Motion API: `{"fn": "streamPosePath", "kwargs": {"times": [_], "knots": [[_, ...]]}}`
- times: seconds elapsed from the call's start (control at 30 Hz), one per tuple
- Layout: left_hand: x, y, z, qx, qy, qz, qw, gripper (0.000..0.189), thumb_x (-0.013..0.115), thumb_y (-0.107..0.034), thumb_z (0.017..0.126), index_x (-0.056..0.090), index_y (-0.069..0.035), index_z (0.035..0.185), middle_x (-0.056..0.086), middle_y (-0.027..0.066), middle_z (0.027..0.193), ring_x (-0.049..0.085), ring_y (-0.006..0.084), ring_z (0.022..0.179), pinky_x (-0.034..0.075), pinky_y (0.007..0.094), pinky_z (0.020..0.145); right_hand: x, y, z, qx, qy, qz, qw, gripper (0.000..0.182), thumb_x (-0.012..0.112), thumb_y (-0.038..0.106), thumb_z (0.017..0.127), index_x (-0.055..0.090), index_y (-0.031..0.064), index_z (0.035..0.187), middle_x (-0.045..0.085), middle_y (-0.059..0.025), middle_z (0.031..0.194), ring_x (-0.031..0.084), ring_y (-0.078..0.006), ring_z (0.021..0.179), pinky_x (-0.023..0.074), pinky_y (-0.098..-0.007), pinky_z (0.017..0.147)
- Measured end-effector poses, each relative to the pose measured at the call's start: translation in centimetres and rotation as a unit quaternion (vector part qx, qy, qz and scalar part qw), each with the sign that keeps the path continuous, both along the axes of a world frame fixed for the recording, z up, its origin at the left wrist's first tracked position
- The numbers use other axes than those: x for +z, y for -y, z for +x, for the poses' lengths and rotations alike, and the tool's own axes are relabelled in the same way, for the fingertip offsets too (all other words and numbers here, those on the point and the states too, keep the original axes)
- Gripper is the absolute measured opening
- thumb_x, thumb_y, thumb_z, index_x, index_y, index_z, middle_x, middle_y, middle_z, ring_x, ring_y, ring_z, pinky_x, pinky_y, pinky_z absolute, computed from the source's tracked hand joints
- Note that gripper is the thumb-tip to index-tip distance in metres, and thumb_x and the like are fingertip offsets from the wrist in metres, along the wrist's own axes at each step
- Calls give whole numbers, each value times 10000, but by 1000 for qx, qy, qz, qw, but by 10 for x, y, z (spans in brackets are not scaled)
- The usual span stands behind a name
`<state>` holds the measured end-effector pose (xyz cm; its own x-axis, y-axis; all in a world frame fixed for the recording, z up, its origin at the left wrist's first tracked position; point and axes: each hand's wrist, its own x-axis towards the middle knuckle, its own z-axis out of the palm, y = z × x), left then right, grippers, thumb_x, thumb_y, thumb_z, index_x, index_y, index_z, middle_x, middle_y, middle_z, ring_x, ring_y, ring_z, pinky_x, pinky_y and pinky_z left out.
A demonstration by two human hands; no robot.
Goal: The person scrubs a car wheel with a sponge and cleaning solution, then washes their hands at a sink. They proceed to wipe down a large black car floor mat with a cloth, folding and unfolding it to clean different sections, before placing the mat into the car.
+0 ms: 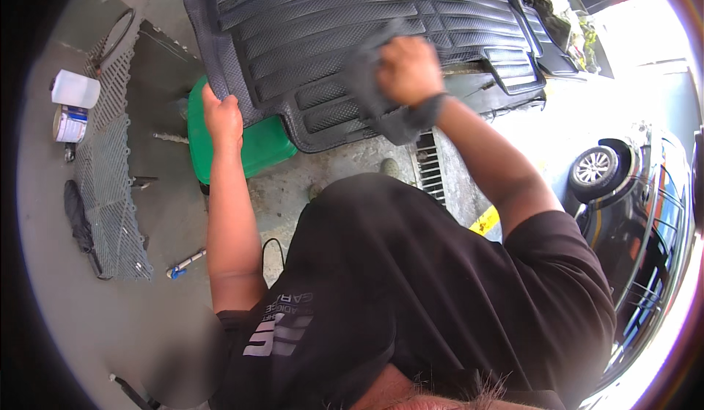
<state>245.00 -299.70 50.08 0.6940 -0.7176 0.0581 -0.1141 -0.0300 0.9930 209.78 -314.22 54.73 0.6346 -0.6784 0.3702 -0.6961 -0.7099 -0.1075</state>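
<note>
A large black ribbed car floor mat (324, 41) is spread out before me, its surface moulded in textured raised panels. My left hand (223, 118) grips its near left edge, the thumb lying on top. Over the near middle of the mat, my right hand (410, 71) is closed on a dark grey cloth (366, 74). Both hand and cloth are blurred, and part of the cloth hangs down by the wrist. Below the mat's left corner shows a green plastic surface (264, 148), largely covered by the mat.
A floor drain grate (429, 162) runs beneath the mat's near edge. Grey plastic grid tiles (110, 190) line the left side, near a white container (76, 88) and a labelled tin (70, 124). A folded black umbrella (80, 217) lies there. A dark car (632, 217) stands at right.
</note>
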Motion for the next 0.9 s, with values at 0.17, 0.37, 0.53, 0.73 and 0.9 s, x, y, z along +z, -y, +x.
{"fn": "streamPosePath", "kwargs": {"times": [0.17, 0.37, 0.53, 0.73, 0.9], "knots": [[19, 17, -5, 28, 117, 83, 989, 517, 558, 13, 848, 567, 40, 1364, 680, 157, 1227, 644, 278, 1108, 456, 356, 1039, -11, -53, 109, 280, 24, -1, 960, 202, 646, 309, 852, 746, 147, 920, 700, -47, 1074, 642, -239, 1099, 466, -383, 930], [-17, -4, 26, 89, 1, 84, 992, 568, 588, 26, 893, 514, 65, 1455, 653, 139, 1304, 608, 237, 1166, 438, 357, 1073, 41, 52, -17, 155, -166, 106, 968, 337, 626, 368, 848, 769, 165, 1076, 707, -39, 1144, 652, -247, 1127, 469, -470, 944], [-44, -14, 44, 142, 36, 105, 984, 571, 612, -36, 881, 549, 2, 1448, 660, 109, 1271, 599, 220, 1161, 428, 349, 1063, 32, 183, -240, -169, -268, 143, 938, 402, 659, 336, 914, 713, 171, 1277, 674, -83, 1340, 581, -306, 1320, 413, -556, 1111], [58, 87, -92, 274, 519, 260, 767, 588, 707, -226, 889, 589, -263, 1463, 616, 161, 1405, 555, 344, 1325, 453, 494, 1086, -15, 211, -377, -241, -122, -113, 956, 593, 619, 135, 911, 602, 359, 1461, 461, -112, 1619, 442, -402, 1469, 335, -630, 1182], [66, 229, -198, -96, 602, 160, 777, 594, 661, -452, 987, 514, -307, 1544, 538, 124, 1533, 475, 349, 1441, 390, 533, 1166, -8, 118, -248, -74, 12, 164, 984, 497, 607, 340, 952, 615, 346, 1449, 510, -115, 1564, 502, -355, 1403, 432, -614, 1119]]}}
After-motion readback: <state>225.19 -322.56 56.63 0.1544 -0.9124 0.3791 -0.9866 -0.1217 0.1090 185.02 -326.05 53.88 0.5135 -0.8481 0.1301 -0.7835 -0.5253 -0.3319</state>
